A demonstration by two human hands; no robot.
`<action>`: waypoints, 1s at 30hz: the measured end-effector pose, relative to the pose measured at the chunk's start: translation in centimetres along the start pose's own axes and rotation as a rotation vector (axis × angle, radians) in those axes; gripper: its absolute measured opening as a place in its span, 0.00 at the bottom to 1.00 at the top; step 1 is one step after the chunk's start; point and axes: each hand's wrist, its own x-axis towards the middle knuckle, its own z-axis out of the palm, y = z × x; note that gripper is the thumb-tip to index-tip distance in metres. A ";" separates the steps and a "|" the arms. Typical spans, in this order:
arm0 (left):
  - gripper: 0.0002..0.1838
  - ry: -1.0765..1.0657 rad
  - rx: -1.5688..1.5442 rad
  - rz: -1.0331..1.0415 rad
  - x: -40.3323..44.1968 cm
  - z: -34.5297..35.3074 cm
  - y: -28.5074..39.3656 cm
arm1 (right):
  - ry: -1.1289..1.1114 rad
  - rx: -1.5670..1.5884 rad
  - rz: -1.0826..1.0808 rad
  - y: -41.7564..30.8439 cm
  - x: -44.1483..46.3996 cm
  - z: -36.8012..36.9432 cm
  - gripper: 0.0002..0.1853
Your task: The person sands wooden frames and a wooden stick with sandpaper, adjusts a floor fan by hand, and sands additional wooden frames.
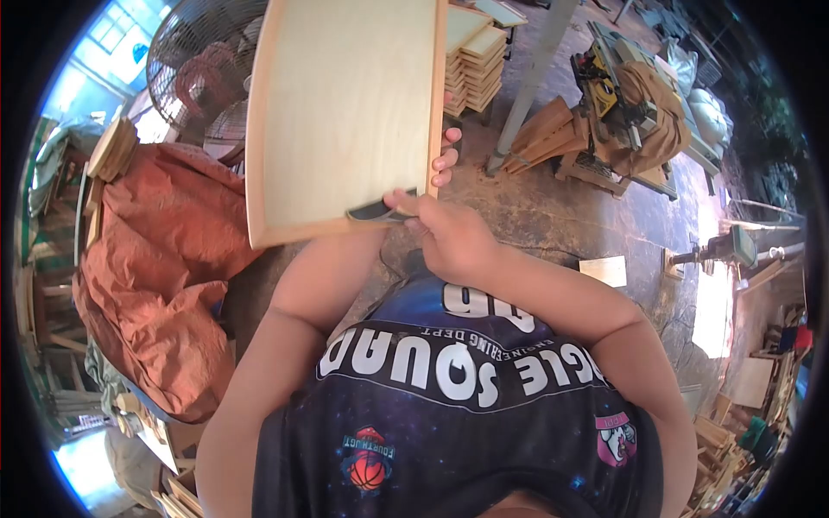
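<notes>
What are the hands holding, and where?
The left hand holds the framed wooden panel by its long right edge, from underneath; the right hand pinches a dark strip near one end.

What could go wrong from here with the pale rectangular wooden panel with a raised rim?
The right hand pinches a thin, dark, flexible strip at the corner of the pale wooden panel; a slip might scuff its flat face.
The left hand's fingers curl around the side edge close by, so a stray stroke could rub them.
No support shows under the panel; if only that hand bears it, pressing might tilt it.
</notes>
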 end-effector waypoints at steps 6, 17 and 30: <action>0.46 -0.040 -0.113 -0.056 -1.2 -1.5 -1.6 | 0.176 0.318 0.287 0.0 3.0 -5.2 0.18; 0.43 -0.023 -0.318 -0.176 -1.6 -2.8 -6.8 | 0.400 -0.296 0.015 5.8 6.9 -2.8 0.19; 0.41 0.044 -0.448 -0.202 -3.2 -2.3 -8.1 | -0.167 -0.489 -0.383 6.4 9.4 -2.9 0.32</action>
